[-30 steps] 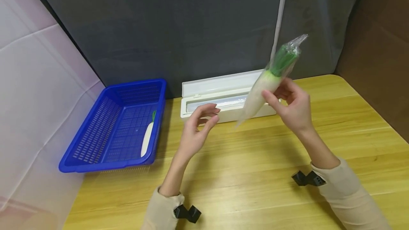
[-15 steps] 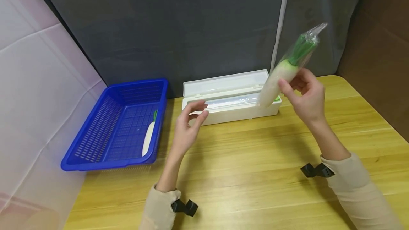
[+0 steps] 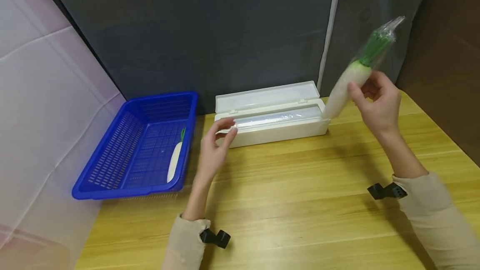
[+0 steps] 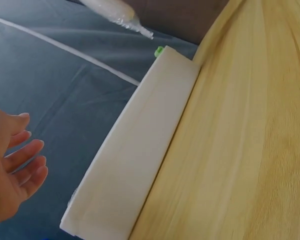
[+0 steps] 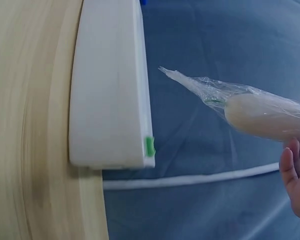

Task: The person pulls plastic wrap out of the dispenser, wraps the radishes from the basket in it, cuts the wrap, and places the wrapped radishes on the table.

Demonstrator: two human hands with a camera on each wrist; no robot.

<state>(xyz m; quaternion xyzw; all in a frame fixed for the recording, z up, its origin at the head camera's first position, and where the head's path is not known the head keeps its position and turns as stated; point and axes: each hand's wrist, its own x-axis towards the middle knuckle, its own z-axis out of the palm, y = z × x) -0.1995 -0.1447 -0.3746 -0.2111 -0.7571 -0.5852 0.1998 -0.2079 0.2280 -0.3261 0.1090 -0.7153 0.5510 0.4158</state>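
Note:
My right hand (image 3: 380,103) grips a white radish (image 3: 346,84) with green leaves, wrapped in clear plastic film and held tilted in the air. In the right wrist view the film's twisted end (image 5: 182,80) sticks out past the radish tip. My left hand (image 3: 213,149) is in the air at the left end of a white cling film box (image 3: 277,132), fingers loosely bent with nothing between them. The box's lid (image 3: 266,97) is raised, and a roll of film (image 3: 279,118) lies inside. A green piece (image 5: 149,146) shows at the box's right end.
A blue plastic basket (image 3: 127,193) stands on the left of the wooden table (image 3: 285,203), with an unwrapped white radish (image 3: 174,163) lying along its right side. A dark grey curtain (image 3: 210,32) hangs behind, and a brown panel (image 3: 446,74) rises at the right.
My right hand has carried the wrapped radish up and to the right, away from over the box. My left hand has drifted a little left.

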